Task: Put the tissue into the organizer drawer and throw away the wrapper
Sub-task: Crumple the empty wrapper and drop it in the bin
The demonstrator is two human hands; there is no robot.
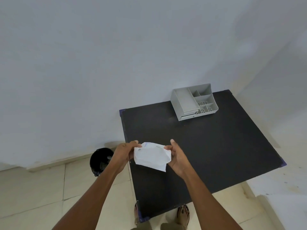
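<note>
A white tissue pack [151,156], still in its thin wrapper, hangs in the air over the near left part of the black table [207,146]. My left hand [125,153] pinches its left end and my right hand [177,155] pinches its right end. The grey plastic organizer [193,102] stands at the table's far edge against the wall, with open compartments on top and a small drawer low on its front, which looks shut. A black trash bin [101,159] stands on the floor to the left of the table.
A pale wall rises right behind the table. Beige floor tiles lie to the left and in front. My sandalled feet [182,214] stand at the table's near corner. Blue tape marks the table's corners.
</note>
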